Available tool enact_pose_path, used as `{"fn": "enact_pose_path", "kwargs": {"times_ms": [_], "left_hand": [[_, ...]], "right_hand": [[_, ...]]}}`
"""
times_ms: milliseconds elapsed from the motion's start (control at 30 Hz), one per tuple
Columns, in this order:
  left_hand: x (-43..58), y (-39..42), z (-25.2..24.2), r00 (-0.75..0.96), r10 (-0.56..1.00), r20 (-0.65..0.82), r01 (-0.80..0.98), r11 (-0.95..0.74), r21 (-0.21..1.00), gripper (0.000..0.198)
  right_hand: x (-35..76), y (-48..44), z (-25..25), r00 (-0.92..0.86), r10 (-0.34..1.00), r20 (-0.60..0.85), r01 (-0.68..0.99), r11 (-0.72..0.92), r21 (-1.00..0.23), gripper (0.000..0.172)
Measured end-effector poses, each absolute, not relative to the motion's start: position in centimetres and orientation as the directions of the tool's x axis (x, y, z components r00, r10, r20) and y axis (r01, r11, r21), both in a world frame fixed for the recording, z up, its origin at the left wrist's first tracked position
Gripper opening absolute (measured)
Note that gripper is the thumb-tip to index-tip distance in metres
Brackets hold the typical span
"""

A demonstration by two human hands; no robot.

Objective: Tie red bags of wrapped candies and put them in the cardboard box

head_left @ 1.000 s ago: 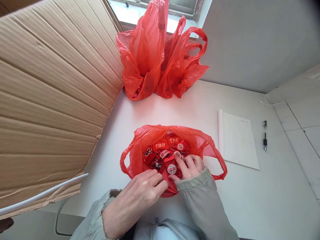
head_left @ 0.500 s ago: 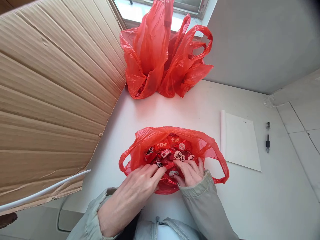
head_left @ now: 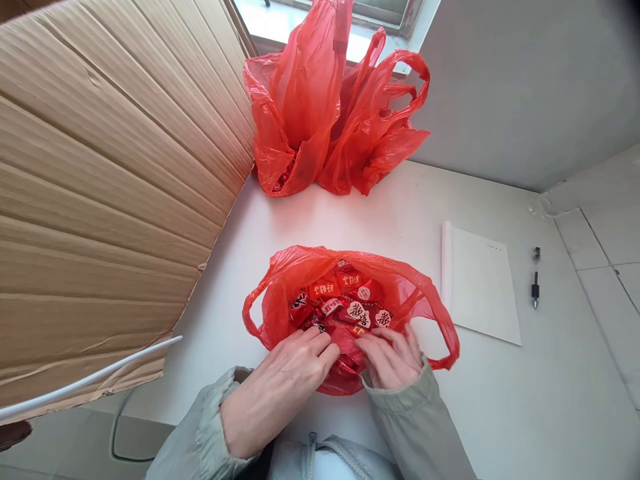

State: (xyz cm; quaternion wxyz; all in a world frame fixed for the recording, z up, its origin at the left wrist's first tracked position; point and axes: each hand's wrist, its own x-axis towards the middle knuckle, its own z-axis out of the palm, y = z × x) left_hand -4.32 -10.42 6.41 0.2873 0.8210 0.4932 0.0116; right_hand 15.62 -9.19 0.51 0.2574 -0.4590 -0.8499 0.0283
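An open red plastic bag (head_left: 300, 257) sits in front of me on the white table, its two loop handles spread left and right. Inside lie several red-wrapped candies (head_left: 360, 312) with white and gold lettering. My left hand (head_left: 300, 363) is closed over the bag's near rim on the left, fingertips among the candies and partly hidden. On the right of the same rim, my right hand (head_left: 393, 357) has its fingers bent around the plastic film, slightly blurred. Red film stretches between the two hands and covers some of the nearest candies.
More red plastic bags (head_left: 310, 120) stand at the back by the window. A large cardboard sheet (head_left: 110, 187) leans along the left, with a white rod-like strip (head_left: 100, 377) at its lower edge. On the right lie a notepad (head_left: 483, 283) and a black pen (head_left: 535, 291).
My right hand has drawn back slightly right and toward me, uncovering more candy wrappers. The left hand has shifted a little right. The near rim's film now shows between the hands.
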Motion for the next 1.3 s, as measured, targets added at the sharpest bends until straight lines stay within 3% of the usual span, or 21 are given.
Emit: {"fn": "enact_pose_path", "kwargs": {"times_ms": [133,300,500,667,867,967,1100,1300], "left_hand": [[-4.2,-9.9,6.1,0.519,0.817,-0.250,0.811,-0.380,0.444,0.020],[-4.3,-9.9,5.7,0.530,0.819,-0.221,0.814,-0.417,0.404,0.019],[-4.2,-9.9,6.0,0.550,0.803,-0.230,0.792,-0.415,0.447,0.019],[-4.0,-9.9,6.1,0.530,0.808,-0.258,0.818,-0.408,0.406,0.023],[-3.9,-9.9,5.9,0.540,0.806,-0.243,0.812,-0.423,0.402,0.021],[-4.0,-9.8,5.5,0.546,0.811,-0.212,0.806,-0.440,0.396,0.017],[-4.1,-9.6,5.0,0.549,0.811,-0.202,0.810,-0.457,0.368,0.016],[-4.2,-9.6,4.9,0.543,0.835,-0.088,0.793,-0.476,0.381,0.021]], "right_hand": [[17.0,-8.3,0.3,-0.412,0.825,0.387,0.871,0.481,-0.098,0.021],[17.1,-8.1,0.0,-0.386,0.845,0.371,0.899,0.434,-0.052,0.027],[15.9,-8.6,0.7,-0.325,0.915,0.237,0.932,0.353,-0.086,0.022],[16.1,-8.9,1.2,-0.377,0.916,0.139,0.898,0.399,-0.186,0.012],[15.9,-9.0,0.6,-0.422,0.904,0.067,0.884,0.427,-0.189,0.013],[15.6,-8.9,0.5,-0.400,0.913,0.078,0.882,0.406,-0.240,0.010],[15.1,-8.3,0.7,-0.375,0.919,0.122,0.879,0.395,-0.266,0.020],[14.8,-7.3,1.3,-0.357,0.916,0.184,0.877,0.397,-0.270,0.010]]}}
